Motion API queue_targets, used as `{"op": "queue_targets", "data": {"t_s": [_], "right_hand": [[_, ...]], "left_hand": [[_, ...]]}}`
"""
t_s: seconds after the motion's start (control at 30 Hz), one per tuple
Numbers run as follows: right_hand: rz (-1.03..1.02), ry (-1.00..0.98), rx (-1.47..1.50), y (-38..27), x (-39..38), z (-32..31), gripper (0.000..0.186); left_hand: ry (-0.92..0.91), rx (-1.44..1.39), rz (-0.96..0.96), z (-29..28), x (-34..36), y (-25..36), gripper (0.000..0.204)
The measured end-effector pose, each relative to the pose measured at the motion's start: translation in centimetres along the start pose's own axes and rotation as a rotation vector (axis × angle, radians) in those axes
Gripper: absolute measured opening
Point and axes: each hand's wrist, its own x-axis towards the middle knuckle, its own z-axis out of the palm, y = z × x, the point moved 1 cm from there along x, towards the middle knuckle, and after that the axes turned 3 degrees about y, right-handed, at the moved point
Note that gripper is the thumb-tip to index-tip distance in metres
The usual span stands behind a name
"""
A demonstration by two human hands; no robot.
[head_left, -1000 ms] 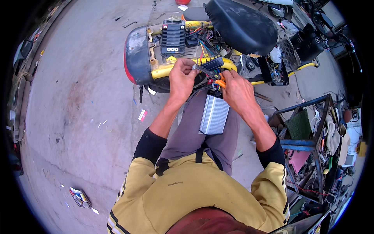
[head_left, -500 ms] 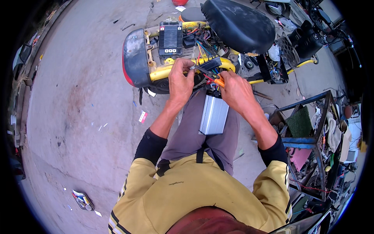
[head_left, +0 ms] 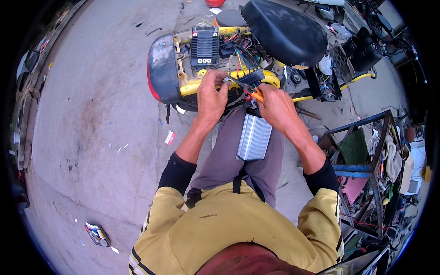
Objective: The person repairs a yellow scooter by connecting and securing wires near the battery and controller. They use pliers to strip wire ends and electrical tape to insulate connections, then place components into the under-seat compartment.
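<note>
My right hand (head_left: 275, 103) is closed round the orange handles of a pair of pliers (head_left: 257, 96), whose dark jaws point up and left toward my left hand. Thumb and fingers of my left hand (head_left: 212, 95) are pinched on a small whitish piece at the jaws' tip, too small to name. On my lap lies a silver finned controller box (head_left: 254, 137), with coloured wires leaving its far end below the pliers. Just beyond my hands is the yellow frame (head_left: 192, 87) of a scooter, with a black finned box (head_left: 205, 46) and loose wiring on it.
A black scooter seat (head_left: 285, 32) lies tipped up at the far right of the frame. To my right stands a metal rack (head_left: 362, 169) heaped with scrap and cables. A small tray of tools (head_left: 97, 234) sits on the concrete ground at lower left.
The scooter and the controller box appear slightly farther right and lower in the picture. Both hands keep nearly the same place and grip.
</note>
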Motion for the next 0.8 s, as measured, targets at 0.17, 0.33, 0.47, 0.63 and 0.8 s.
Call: {"op": "queue_targets", "data": {"t_s": [0.17,0.33,0.47,0.63,0.8], "right_hand": [[0.007,0.005,0.108,0.1,0.2,0.3,0.022],[0.048,0.033,0.055,0.9,0.0,-0.1,0.026],[0.148,0.109,0.222,0.5,0.8,-0.1,0.029],[0.182,0.109,0.353,-1.5,2.9,-0.4,0.034],[0.059,0.049,-0.027,-1.1,1.3,-1.8,0.03]], "left_hand": [[-0.074,-0.021,-0.165,0.5,-0.5,0.1,0.025],[-0.033,-0.187,-0.276,0.5,-0.4,-0.3,0.03],[-0.089,-0.306,-0.366,0.4,0.0,-0.7,0.031],[-0.18,-0.276,-0.456,0.1,0.2,0.1,0.035],[-0.155,-0.271,-0.476,0.0,0.1,0.2,0.036]]}}
